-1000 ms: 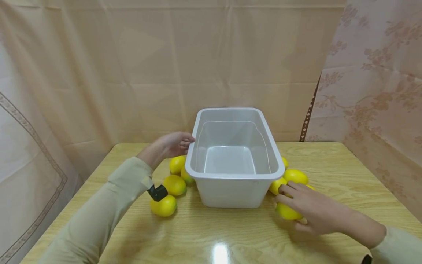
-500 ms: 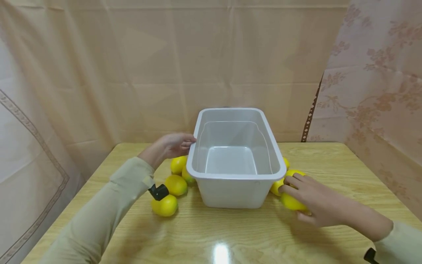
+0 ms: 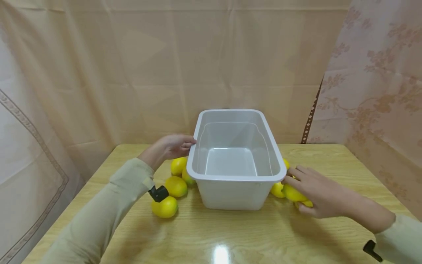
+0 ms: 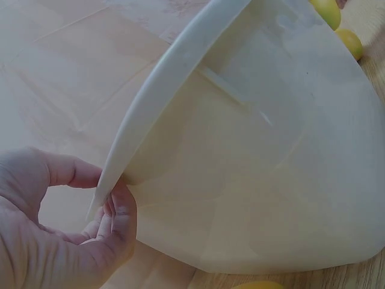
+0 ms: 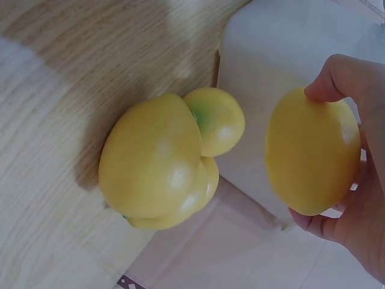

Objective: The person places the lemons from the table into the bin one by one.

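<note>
A deep white plastic tub (image 3: 235,194) stands on the wooden table, its inside bare. My left hand (image 3: 176,146) pinches the tub's left rim; in the left wrist view the thumb (image 4: 75,171) lies outside the lip, fingers curled beneath it. At the tub's front right corner, my right hand (image 3: 321,192) grips a yellow lemon (image 5: 313,153) between thumb and fingertips, lifted above the others. Beneath and beside it, several more lemons (image 5: 150,162) rest on the table against the tub's right side, partly hidden by the hand in the head view.
Left of the tub, several lemons lie in a loose line, the nearest lemon (image 3: 165,207) closest to the front. A beige curtain (image 3: 148,73) hangs along the table's back edge, and a floral cloth (image 3: 379,91) hangs at the right. The wooden table (image 3: 197,234) reflects light at the front.
My right hand has raised the lemon off the table and moved up and away toward the tub's corner. The left hand keeps its hold on the rim.
</note>
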The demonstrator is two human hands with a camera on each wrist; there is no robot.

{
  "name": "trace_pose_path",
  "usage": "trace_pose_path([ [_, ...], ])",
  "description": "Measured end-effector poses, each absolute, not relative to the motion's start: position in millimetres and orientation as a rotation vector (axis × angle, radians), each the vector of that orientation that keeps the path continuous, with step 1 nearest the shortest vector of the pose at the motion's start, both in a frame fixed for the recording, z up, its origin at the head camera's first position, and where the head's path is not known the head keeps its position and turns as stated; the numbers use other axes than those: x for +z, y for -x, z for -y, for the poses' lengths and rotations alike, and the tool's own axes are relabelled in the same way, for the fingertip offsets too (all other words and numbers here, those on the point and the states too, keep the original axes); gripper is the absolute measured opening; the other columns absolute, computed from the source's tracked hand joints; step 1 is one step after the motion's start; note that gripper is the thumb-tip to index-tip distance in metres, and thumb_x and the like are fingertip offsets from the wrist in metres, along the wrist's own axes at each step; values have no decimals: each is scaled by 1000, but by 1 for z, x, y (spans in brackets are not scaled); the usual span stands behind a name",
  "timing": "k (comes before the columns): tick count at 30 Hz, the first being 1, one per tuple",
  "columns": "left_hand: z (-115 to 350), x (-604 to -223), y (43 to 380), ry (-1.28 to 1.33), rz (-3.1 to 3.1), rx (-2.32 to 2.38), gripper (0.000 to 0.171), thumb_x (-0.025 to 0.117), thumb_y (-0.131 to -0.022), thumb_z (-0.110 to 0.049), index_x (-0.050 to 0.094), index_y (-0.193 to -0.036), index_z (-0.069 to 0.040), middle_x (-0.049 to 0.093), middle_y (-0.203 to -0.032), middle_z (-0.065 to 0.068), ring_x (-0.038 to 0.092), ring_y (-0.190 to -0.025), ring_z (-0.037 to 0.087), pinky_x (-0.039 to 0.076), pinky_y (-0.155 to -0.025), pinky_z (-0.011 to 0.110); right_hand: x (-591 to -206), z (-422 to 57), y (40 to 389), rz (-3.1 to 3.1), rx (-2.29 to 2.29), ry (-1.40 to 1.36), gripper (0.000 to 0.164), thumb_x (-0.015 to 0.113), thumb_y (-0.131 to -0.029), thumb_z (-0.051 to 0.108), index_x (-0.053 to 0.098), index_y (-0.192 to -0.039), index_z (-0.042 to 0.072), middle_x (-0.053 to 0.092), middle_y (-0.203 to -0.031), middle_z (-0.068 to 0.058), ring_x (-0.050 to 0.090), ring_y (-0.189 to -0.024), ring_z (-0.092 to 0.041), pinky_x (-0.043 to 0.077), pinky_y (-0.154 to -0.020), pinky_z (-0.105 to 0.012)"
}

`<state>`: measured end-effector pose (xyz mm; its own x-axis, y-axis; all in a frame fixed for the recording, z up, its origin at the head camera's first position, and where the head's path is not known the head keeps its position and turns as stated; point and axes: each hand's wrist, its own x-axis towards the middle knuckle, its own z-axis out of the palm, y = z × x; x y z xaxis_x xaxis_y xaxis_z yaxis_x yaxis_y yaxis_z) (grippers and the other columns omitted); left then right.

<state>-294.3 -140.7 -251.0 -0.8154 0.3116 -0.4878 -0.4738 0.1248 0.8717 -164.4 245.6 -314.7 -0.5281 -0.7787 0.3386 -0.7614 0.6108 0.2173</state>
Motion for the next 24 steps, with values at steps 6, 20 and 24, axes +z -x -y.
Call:
trace_pose_path([
  [6,141,-251,293,182,-1808,1773,51,48,-99,-9,30,-145,-1,47,-126,10,51,-107,17,40,-113,27,-311,-248,169,2419,-71,-1228,69,75,-59,21,53,-124,17,53,-107,10,40,-87,-4,42,-70,-26],
  [20,137,-255,278,229,-1806,1794,57,50,-96,-5,24,-147,-3,46,-124,11,51,-104,17,52,-88,19,-303,-259,174,2352,-128,-1275,65,77,-55,19,56,-116,10,52,-99,6,43,-85,-7,43,-68,-28],
  [24,136,-254,271,247,-1805,1806,58,52,-95,-5,26,-146,-5,48,-129,11,52,-104,18,48,-102,23,-301,-263,171,2392,-135,-1254,66,80,-55,20,56,-116,10,53,-101,4,46,-87,-8,47,-68,-29],
])
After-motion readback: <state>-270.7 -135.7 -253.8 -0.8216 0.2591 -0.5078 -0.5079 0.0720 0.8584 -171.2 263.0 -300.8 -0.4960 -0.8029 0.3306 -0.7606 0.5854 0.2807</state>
